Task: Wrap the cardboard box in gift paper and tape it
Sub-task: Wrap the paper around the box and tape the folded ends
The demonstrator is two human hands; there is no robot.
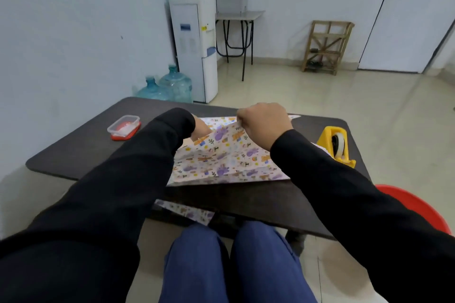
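Gift paper point(229, 157) printed with purple and orange animals is draped over a raised shape on the dark table point(81, 147); the cardboard box itself is hidden under the sheet. My right hand point(264, 122) pinches the paper's upper edge in a fist. My left hand point(200, 130), mostly hidden behind its black sleeve, holds the paper's left side. A yellow tape dispenser point(336, 146) stands at the table's right edge, just right of my right forearm.
A clear plastic container with a red lid point(124, 127) lies upside down at the table's left. Another piece of gift paper point(187, 211) hangs off the near edge. A red stool point(416, 206) stands at my right. A water dispenser point(194, 49) and bottles stand beyond the table.
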